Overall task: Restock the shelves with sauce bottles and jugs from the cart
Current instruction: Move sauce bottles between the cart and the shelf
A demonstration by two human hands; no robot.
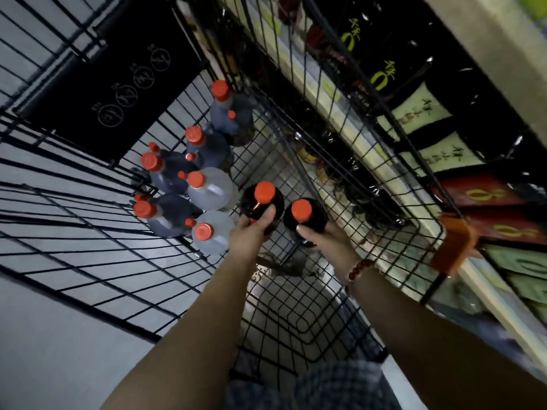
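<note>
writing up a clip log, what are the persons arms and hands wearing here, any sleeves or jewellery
Both forearms are bare, with no sleeves or gloves in view. The left hand shows no rings or bands. The right hand has a beaded bracelet of round reddish-brown beads at the wrist. At the bottom edge, a blue-and-white checked garment covers the body.

Bare forearms, red beaded bracelet (359, 269) on right wrist, checked garment (325, 386)

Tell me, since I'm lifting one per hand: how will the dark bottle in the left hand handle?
The dark bottle looks full to the shoulder, so probably heavy for one hand. Its glossy surface may be slippery; the left hand wraps only one side. Tall and narrow, it could tip against the clear jug if nudged.
</note>
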